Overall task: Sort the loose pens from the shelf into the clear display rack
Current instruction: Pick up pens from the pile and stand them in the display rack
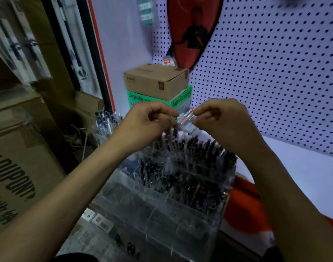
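White pegboard (275,72) backs the scene, with brown cartons stacked off to the side. Against it stands the clear display rack (224,197), a stepped acrylic box; its upper tiers are packed with dark-capped pens, while the lowest compartments nearest the person look bare. Behind the rack sit a brown cardboard box (154,82) on a green box (182,99), and just beside its far corner a cup of loose pens (107,120).

Above the rack's top tier, the left hand (148,121) and right hand (220,120) meet, fingers curled, pinching between them a small bundle of clear-barrelled pens (185,117). How many is too blurred to tell.

Such pens are probably light, stiff and smooth, so they may slip or fan apart. Gripping mid-barrel with fingertips on both sides, tips pointing down, would likely suit lowering them into a slot.
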{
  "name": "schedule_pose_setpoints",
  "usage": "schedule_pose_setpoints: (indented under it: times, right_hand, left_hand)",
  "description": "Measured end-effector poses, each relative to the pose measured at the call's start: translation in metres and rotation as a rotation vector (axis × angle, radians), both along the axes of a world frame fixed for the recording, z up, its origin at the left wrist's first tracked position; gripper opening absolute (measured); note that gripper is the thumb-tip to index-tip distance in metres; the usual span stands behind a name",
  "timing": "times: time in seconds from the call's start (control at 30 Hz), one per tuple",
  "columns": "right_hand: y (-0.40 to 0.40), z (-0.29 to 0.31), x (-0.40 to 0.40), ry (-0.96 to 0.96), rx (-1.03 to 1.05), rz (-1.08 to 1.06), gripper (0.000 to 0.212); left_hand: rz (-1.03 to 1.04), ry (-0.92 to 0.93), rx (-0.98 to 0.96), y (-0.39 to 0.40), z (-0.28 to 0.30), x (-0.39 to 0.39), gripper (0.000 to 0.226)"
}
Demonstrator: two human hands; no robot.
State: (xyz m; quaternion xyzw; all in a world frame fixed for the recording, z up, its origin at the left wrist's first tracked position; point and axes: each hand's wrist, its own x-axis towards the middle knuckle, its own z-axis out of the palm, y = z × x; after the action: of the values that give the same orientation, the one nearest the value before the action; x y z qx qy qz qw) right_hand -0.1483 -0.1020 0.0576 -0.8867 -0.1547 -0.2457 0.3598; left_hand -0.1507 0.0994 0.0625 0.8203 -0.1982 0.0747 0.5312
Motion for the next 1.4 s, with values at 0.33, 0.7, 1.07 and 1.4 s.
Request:
schedule_pose_setpoints:
  times: [0.33, 0.7, 1.07, 1.4]
  right_hand:
    - [-0.088, -0.032, 0.057, 0.173, 0.001, -0.183, 0.010]
    - [-0.112, -0.077, 0.104, 0.359, 0.142, -0.194, 0.010]
    - [-0.104, -0.116, 0.125, 0.457, -0.052, -0.232, 0.035]
    - [-0.096, -0.123, 0.133, 0.460, -0.280, -0.272, 0.029]
  left_hand:
    - [-0.068, 0.180, 0.388, -0.082, 0.001, 0.118, 0.010]
    - [0.035, 0.090, 1.113, -0.153, -0.052, 0.193, 0.028]
    - [-0.067, 0.217, 1.047, -0.160, -0.068, 0.197, 0.023]
    - [0.167, 0.189, 0.770, -0.139, -0.060, 0.209, 0.024]
